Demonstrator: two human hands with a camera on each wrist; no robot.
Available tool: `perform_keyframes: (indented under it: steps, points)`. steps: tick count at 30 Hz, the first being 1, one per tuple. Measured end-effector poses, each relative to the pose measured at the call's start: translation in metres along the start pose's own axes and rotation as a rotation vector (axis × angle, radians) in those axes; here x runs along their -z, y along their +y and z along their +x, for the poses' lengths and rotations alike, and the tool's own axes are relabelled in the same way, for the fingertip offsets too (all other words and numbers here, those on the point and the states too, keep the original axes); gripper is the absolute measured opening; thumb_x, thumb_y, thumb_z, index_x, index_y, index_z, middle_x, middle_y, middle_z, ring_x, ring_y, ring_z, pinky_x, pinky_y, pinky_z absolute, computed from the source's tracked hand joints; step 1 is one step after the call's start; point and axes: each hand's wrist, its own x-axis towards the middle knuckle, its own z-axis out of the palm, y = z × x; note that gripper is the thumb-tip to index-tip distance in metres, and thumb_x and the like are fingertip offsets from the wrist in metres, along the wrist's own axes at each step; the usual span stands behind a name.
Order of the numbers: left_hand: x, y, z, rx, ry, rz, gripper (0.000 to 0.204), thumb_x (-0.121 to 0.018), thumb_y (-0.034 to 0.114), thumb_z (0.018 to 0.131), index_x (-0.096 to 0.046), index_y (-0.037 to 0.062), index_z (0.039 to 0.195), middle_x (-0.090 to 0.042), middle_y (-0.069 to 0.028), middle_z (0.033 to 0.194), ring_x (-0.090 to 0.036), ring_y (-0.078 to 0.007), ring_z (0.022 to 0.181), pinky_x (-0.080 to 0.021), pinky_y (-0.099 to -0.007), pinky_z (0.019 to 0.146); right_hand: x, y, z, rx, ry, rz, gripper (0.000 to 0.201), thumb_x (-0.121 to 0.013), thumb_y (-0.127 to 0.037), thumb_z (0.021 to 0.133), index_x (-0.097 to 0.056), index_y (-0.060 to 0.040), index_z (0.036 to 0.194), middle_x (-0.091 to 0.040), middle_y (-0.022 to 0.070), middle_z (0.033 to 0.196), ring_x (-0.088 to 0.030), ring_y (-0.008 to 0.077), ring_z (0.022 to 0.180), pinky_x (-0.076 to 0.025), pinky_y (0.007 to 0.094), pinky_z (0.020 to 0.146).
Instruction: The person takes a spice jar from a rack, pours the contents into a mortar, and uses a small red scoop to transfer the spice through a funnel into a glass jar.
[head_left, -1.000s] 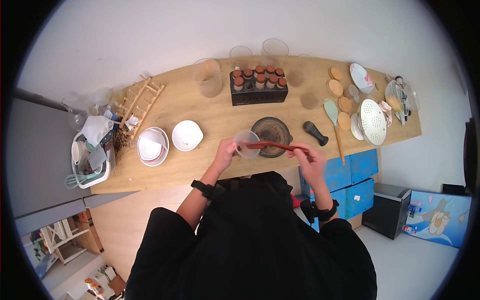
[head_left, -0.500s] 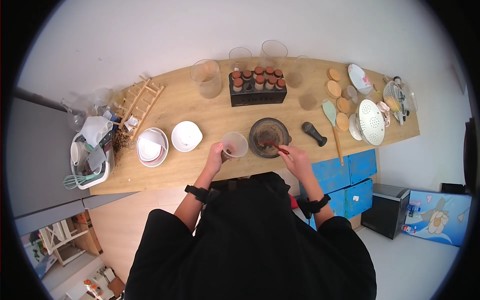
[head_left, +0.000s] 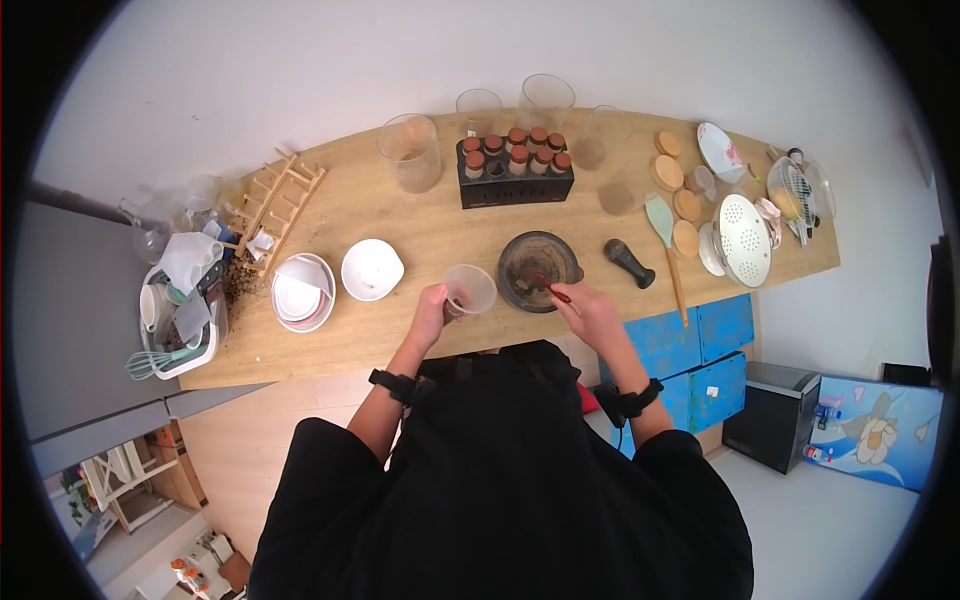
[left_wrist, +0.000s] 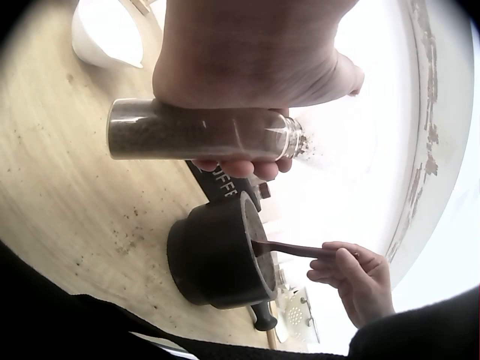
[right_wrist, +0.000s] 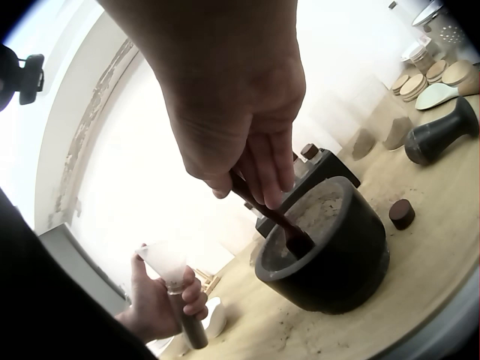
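Note:
My left hand (head_left: 430, 312) grips a clear glass vial (left_wrist: 187, 133) partly filled with brown powder. A translucent funnel (right_wrist: 166, 261) sits over the vial's mouth, its wide side up. Between the fingers of my right hand (head_left: 595, 320) is the handle of a dark red-brown scoop (right_wrist: 274, 214). Its head dips inside a black stone mortar (right_wrist: 334, 266), against the near inner wall, where brown powder lies. The left hand is beside the mortar, on its left. A small dark round cap (right_wrist: 402, 214) rests on the table by the mortar.
Right of the mortar lies a black pestle (head_left: 629, 266). Behind stands a black rack (head_left: 517, 192) of capped vials, with clear tumblers (head_left: 411, 160) around it. White bowls (head_left: 373, 270) are at left; a green spatula (head_left: 660, 220), wooden lids (head_left: 685, 238) and a white colander (head_left: 743, 240) at right.
The scoop has moved right from over the funnel down into the mortar. My left hand shifted slightly left with the vial and funnel. In the last half second the scoop's handle moved a little.

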Motion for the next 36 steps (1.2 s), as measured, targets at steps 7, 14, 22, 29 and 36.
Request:
perform_keyframes:
  steps: [7,14,22,29,36]
  points:
    - [0.003,-0.002,0.001,-0.012,-0.033,0.056,0.058,-0.037,0.050,0.089,-0.062,-0.0015,0.077,-0.058,-0.0075,0.063,-0.053,-0.0128,0.056,-0.042,-0.0252,0.053,0.005,-0.002,0.013,-0.019,0.042,-0.095,0.016,-0.066,-0.012,0.080,-0.062,-0.0026,0.092,-0.063,0.0117,0.078,-0.061,0.0300,0.067,-0.049,0.0367,0.059]
    - [0.000,0.006,-0.003,0.057,-0.039,0.243,0.050,-0.043,0.043,0.091,-0.064,-0.0004,0.078,-0.058,-0.0064,0.062,-0.054,-0.0118,0.055,-0.043,-0.0247,0.052,-0.016,-0.026,0.030,-0.072,0.016,-0.106,0.015,-0.066,-0.017,0.080,-0.063,-0.0034,0.085,-0.062,0.0118,0.073,-0.061,0.0300,0.065,-0.048,0.0372,0.057]
    - [-0.008,0.003,0.001,0.201,-0.011,0.681,0.053,-0.044,0.050,0.089,-0.067,0.0032,0.080,-0.063,-0.0090,0.062,-0.063,-0.0203,0.062,-0.048,-0.0310,0.060,0.004,0.000,0.065,-0.616,-0.075,0.303,0.027,-0.061,-0.024,0.086,-0.065,0.0025,0.081,-0.064,0.0083,0.066,-0.062,0.0158,0.055,-0.047,0.0264,0.052]
    - [-0.020,0.010,0.011,0.253,-0.058,0.829,0.054,-0.045,0.055,0.086,-0.068,0.0073,0.076,-0.063,-0.0076,0.061,-0.062,-0.0256,0.063,-0.047,-0.0353,0.061,0.013,0.054,0.071,-0.743,-0.117,0.586,0.027,-0.058,-0.024,0.089,-0.065,0.0020,0.086,-0.064,0.0069,0.068,-0.060,0.0110,0.057,-0.049,0.0216,0.056]
    - [-0.026,0.014,0.016,0.231,-0.064,0.895,0.056,-0.044,0.057,0.086,-0.068,0.0080,0.074,-0.061,-0.0082,0.061,-0.060,-0.0279,0.063,-0.046,-0.0373,0.060,0.021,0.082,0.060,-0.727,-0.168,0.831,0.027,-0.057,-0.023,0.090,-0.065,0.0021,0.089,-0.064,0.0071,0.072,-0.061,0.0111,0.060,-0.049,0.0213,0.058]
